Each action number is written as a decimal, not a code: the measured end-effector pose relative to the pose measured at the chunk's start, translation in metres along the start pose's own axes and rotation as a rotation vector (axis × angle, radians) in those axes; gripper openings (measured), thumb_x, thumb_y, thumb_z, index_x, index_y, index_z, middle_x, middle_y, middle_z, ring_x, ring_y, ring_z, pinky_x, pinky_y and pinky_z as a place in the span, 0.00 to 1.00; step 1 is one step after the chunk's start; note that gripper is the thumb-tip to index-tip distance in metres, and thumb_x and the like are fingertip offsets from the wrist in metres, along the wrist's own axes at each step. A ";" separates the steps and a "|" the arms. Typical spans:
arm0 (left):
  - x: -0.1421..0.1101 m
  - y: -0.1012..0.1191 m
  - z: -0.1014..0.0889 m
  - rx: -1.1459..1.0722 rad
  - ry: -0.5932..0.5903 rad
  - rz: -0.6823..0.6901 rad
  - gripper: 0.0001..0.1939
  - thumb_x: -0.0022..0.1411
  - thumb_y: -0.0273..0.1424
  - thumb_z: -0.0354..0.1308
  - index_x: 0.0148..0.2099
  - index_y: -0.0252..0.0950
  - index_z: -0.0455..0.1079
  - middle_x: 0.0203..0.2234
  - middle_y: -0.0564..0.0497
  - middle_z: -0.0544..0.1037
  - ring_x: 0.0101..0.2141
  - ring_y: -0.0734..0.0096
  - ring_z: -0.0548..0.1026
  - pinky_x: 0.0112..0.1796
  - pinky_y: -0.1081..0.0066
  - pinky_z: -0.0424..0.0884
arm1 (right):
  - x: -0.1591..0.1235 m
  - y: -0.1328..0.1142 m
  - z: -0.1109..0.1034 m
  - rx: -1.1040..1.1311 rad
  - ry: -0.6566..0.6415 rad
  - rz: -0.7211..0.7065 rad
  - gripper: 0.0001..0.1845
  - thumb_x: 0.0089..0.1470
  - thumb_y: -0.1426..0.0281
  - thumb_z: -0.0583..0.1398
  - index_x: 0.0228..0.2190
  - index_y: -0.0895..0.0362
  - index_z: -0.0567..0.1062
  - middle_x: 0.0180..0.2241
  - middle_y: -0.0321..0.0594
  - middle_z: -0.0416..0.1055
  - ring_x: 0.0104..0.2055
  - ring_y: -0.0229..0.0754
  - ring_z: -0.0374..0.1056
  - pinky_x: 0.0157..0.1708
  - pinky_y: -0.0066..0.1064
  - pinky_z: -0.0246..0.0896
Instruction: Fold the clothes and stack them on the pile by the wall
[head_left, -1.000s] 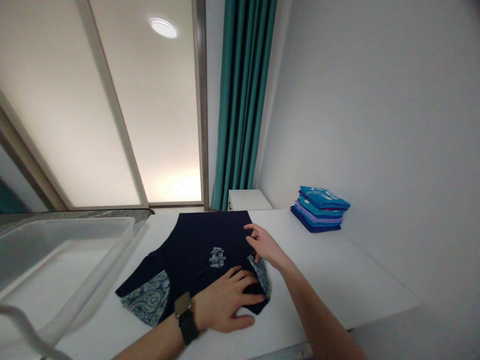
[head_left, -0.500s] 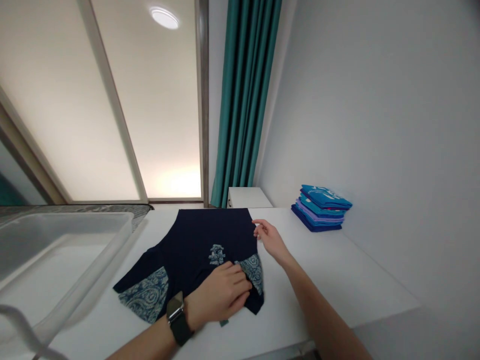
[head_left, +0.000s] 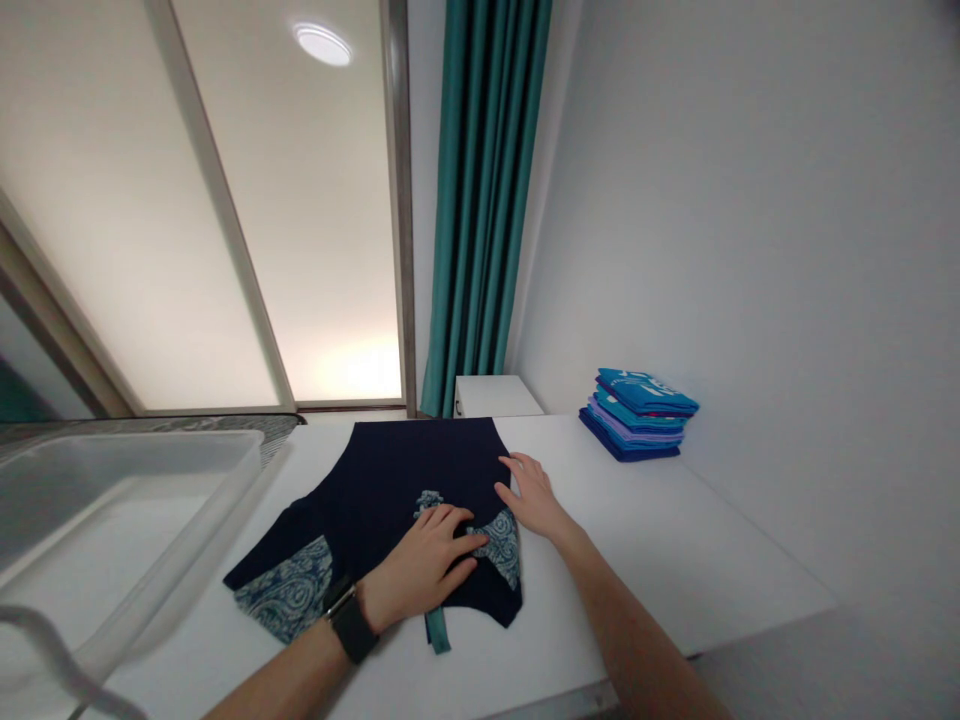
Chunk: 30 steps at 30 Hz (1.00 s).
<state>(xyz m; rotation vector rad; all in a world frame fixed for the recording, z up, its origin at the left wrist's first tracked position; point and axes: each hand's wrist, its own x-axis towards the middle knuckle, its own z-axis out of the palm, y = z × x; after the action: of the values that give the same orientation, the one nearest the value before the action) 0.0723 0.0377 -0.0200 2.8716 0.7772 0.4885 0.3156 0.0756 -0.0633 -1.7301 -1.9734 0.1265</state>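
Observation:
A dark navy short-sleeved top (head_left: pixel 405 455) with patterned blue-grey panels at its sleeves lies spread on a white table (head_left: pixel 615 560). My left hand (head_left: pixel 431 560), with a watch on its wrist, rests palm down on the lower middle of the top, fingers spread over the cloth. Beneath it a green strip (head_left: pixel 437 632) pokes out past the top's near edge. My right hand (head_left: pixel 531 493) is at the right side of the top, fingers apart, the tips at the edge of the cloth; whether they press on it I cannot tell.
A stack of folded blue and purple clothes (head_left: pixel 636 415) sits at the back right by the wall. On the left stands a translucent plastic bin (head_left: pixel 225 500). Behind the table are a small white cabinet (head_left: pixel 499 395) and a green curtain (head_left: pixel 487 200).
My left hand has moved slightly left and its fingers have spread, uncovering more of the right sleeve and the green strip. My right hand has come slightly lower, with its fingers opened.

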 end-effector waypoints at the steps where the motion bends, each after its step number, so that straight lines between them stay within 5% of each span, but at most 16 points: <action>1: 0.000 0.000 -0.001 0.000 0.001 0.004 0.16 0.67 0.34 0.50 0.55 0.47 0.68 0.50 0.47 0.69 0.50 0.59 0.65 0.51 0.57 0.62 | -0.002 -0.001 0.001 -0.044 -0.028 0.000 0.28 0.59 0.61 0.52 0.58 0.56 0.63 0.60 0.48 0.58 0.62 0.49 0.51 0.59 0.43 0.48; 8: 0.000 -0.005 -0.006 0.024 0.064 -0.030 0.12 0.67 0.32 0.49 0.48 0.44 0.72 0.48 0.48 0.70 0.50 0.61 0.66 0.51 0.58 0.61 | -0.008 -0.007 -0.005 -0.149 -0.094 0.036 0.30 0.62 0.63 0.45 0.62 0.63 0.58 0.64 0.50 0.54 0.65 0.50 0.49 0.62 0.43 0.45; 18: 0.003 -0.012 -0.004 0.028 0.131 -0.148 0.13 0.66 0.28 0.49 0.49 0.42 0.70 0.41 0.49 0.72 0.44 0.63 0.68 0.48 0.60 0.62 | -0.047 -0.057 -0.004 -0.150 -0.212 -0.041 0.36 0.63 0.54 0.44 0.63 0.64 0.55 0.66 0.50 0.46 0.68 0.50 0.40 0.65 0.46 0.35; 30: 0.018 -0.040 -0.006 -0.043 0.073 -0.365 0.14 0.67 0.34 0.48 0.51 0.40 0.69 0.42 0.48 0.77 0.45 0.61 0.71 0.43 0.62 0.65 | -0.049 -0.057 0.001 -0.160 -0.227 -0.025 0.39 0.61 0.51 0.44 0.64 0.64 0.54 0.67 0.50 0.43 0.69 0.51 0.37 0.65 0.48 0.31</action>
<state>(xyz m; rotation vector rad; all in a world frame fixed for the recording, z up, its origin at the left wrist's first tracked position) 0.0664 0.0811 -0.0175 2.5972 1.2516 0.5529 0.2670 0.0192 -0.0568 -1.8609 -2.2211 0.1670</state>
